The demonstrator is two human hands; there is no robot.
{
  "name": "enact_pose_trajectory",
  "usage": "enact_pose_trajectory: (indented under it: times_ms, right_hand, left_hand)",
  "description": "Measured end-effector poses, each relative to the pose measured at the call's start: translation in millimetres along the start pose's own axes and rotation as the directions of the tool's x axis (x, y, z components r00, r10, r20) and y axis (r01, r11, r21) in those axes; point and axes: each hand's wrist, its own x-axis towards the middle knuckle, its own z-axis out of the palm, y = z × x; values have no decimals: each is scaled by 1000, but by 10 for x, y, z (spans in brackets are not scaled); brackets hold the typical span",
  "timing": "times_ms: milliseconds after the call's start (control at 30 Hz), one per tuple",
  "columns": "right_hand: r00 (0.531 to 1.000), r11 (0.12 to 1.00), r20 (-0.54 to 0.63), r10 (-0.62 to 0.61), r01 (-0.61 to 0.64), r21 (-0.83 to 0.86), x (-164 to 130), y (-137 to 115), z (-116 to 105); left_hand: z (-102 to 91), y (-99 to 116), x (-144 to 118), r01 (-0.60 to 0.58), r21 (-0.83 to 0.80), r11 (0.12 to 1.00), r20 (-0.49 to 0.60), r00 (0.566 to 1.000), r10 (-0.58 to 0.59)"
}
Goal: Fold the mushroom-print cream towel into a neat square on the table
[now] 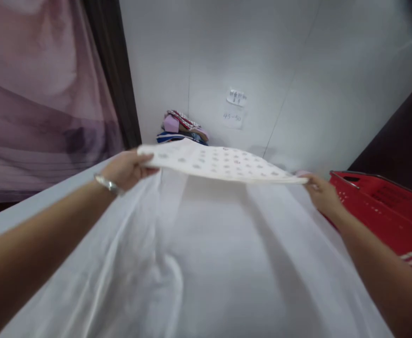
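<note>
A white cloth with small grey-pink dots point(223, 164) is stretched flat in the air between both hands, above a surface draped with a plain white sheet point(206, 253). My left hand point(126, 168) grips the cloth's left edge; a metal bracelet sits on that wrist. My right hand point(320, 192) pinches the cloth's right corner. The cloth hangs level, slightly lifted off the sheet.
A red plastic basket point(385, 211) stands at the right edge of the surface. A small pile of folded coloured fabrics point(183, 127) lies at the far end against the white wall, under two paper notes point(236, 97). A pinkish curtain point(40, 94) hangs at left.
</note>
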Motion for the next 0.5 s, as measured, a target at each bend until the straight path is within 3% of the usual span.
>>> enact_pose_trajectory:
  times_ms: [33,100,133,200,300,400,433,500]
  right_hand:
    - [994,999,113,1,-5,41,-260,71,188]
    - [960,996,269,76,-85,20,-774,176,508]
    - [935,996,346,79,-90,14,-1007,212,623]
    - [902,993,419,103,-115,3,-1386,261,743]
    - [926,991,354,133,-132,-27,-1730,302,685]
    - [952,997,299,70,-55,-56,-1939,316,532]
    - [950,999,310,36,-22,-49,-2002,316,498]
    - [938,999,346,-29,37,-16,-2114,315,466]
  left_hand:
    - [-115,-357,-167,152,5,988,-47,987,-152]
    - [-288,-976,-480,428,-13,904,-167,890,-424]
    - [-348,-1209,-615,523,-24,852,-225,828,-514]
    - [-432,-1487,-827,575,-29,818,-271,783,-560]
    - [-519,-1521,-1018,553,28,833,-288,802,-523]
    - [-582,-1411,-1166,533,296,793,-302,840,-451]
    - [-592,-1390,-1217,529,441,725,-312,848,-428]
    - [-590,-1386,-1313,470,730,496,-322,877,-356]
